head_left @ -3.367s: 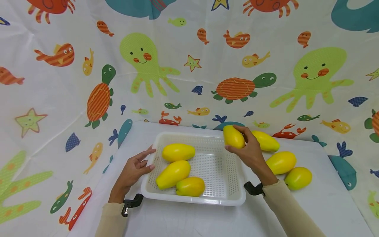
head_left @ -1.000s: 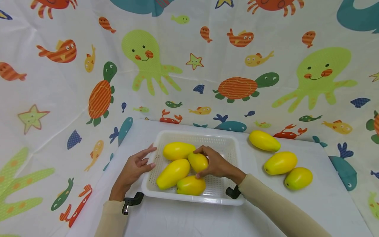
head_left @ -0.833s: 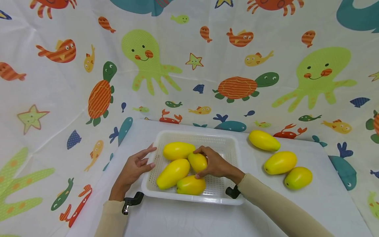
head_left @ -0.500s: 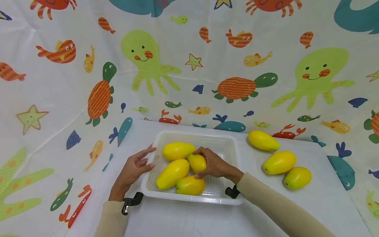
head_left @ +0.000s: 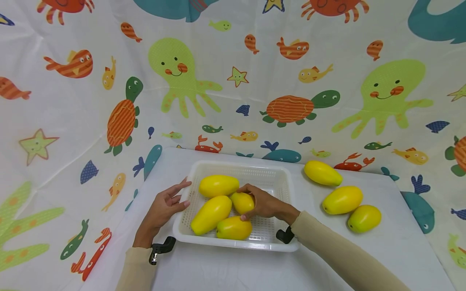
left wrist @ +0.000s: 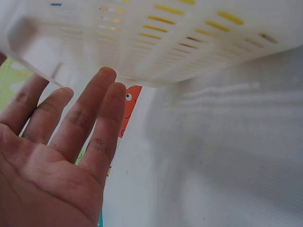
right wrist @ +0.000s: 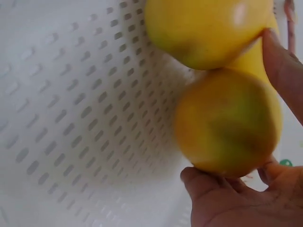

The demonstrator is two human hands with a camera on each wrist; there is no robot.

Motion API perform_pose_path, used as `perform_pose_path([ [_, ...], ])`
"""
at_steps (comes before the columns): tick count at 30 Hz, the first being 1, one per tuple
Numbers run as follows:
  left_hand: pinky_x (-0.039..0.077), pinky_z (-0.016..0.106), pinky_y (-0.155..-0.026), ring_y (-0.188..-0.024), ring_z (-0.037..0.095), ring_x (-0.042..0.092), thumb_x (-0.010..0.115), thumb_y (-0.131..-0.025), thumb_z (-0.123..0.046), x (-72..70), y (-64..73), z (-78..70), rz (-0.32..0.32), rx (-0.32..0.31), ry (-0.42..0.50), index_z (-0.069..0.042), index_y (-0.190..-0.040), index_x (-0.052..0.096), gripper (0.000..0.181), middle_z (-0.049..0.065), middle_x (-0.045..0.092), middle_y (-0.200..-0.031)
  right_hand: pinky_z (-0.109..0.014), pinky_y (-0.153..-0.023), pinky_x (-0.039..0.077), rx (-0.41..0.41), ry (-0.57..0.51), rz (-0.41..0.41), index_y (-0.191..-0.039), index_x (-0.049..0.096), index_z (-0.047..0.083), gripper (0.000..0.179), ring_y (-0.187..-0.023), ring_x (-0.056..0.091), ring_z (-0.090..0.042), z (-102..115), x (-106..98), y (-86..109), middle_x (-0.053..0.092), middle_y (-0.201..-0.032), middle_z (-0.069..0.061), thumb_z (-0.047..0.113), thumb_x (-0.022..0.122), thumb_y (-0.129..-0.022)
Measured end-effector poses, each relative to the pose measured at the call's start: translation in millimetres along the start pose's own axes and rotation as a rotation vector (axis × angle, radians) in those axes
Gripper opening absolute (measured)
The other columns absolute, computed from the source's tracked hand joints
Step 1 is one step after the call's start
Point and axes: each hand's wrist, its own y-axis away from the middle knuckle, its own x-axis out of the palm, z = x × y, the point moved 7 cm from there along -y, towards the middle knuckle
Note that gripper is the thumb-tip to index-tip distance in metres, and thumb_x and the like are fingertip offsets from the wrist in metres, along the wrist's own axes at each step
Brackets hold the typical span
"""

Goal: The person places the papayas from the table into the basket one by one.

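Note:
My right hand (head_left: 267, 204) holds a yellow papaya (head_left: 242, 203) low inside the white perforated basket (head_left: 233, 244). In the right wrist view, the thumb and fingers lie on opposite sides of this papaya (right wrist: 227, 123), which sits against a neighbouring papaya (right wrist: 208, 28). Three more papayas lie around it: one behind (head_left: 218, 186), one to the left (head_left: 211, 215) and one in front (head_left: 234, 228). My left hand (head_left: 164, 208) is at the basket's left end, fingers extended. Seen from the left wrist, the fingertips (left wrist: 108, 74) reach the basket's wall; the hand grips nothing.
Right of the basket, three papayas lie on the white-covered table (head_left: 386, 258): one at the back (head_left: 323, 173), one nearer (head_left: 343, 200) and one in front of it (head_left: 365, 218). A curtain (head_left: 233, 101) printed with sea animals hangs behind and at the sides.
The right hand has brought a papaya from above the basket's back right corner down among the other three inside. In the last half second, it shifts only slightly. The left hand stays put.

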Motion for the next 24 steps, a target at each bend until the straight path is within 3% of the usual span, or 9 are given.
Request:
perform_pose_path([
  [9,0.058,0.037,-0.105,-0.153,0.037,0.048,0.080,-0.096,-0.033,-0.7,-1.0,0.2,0.001,0.013,-0.006,-0.033,-0.156,0.054,0.065,-0.016,0.029,-0.174,-0.061,-0.125,0.040,-0.018,0.013,0.036,-0.148,0.053,0.021,0.076,-0.140,0.052,-0.032,2,-7,7.9,0.054,-0.155,-0.008,0.013,0.092,-0.083],
  [14,0.060,0.035,-0.103,-0.151,0.036,0.050,0.080,-0.096,-0.033,-0.4,-1.0,-0.8,0.003,0.012,0.001,-0.034,-0.156,0.054,0.065,-0.017,0.029,-0.174,-0.064,-0.127,0.034,-0.037,0.107,0.034,-0.150,0.051,0.019,0.081,-0.153,0.043,-0.038,10,-13,16.5,0.047,-0.163,-0.010,-0.001,0.089,-0.081],
  [19,0.059,0.037,-0.103,-0.153,0.036,0.049,0.081,-0.095,-0.035,-0.9,-0.4,-0.2,0.002,-0.001,0.002,-0.035,-0.155,0.054,0.066,-0.018,0.028,-0.174,-0.061,-0.125,0.040,-0.026,0.185,0.017,-0.146,0.054,0.019,0.078,-0.148,0.049,-0.036,12,-16,19.2,0.053,-0.159,-0.009,-0.007,0.088,-0.080],
  [24,0.057,0.040,-0.106,-0.154,0.038,0.045,0.081,-0.095,-0.035,-0.8,-0.4,0.3,0.001,-0.004,-0.003,-0.035,-0.156,0.054,0.066,-0.016,0.028,-0.175,-0.056,-0.120,0.048,-0.014,0.166,-0.006,-0.141,0.056,0.020,0.072,-0.138,0.057,-0.033,9,-13,15.9,0.060,-0.150,-0.009,-0.010,0.084,-0.082],
])
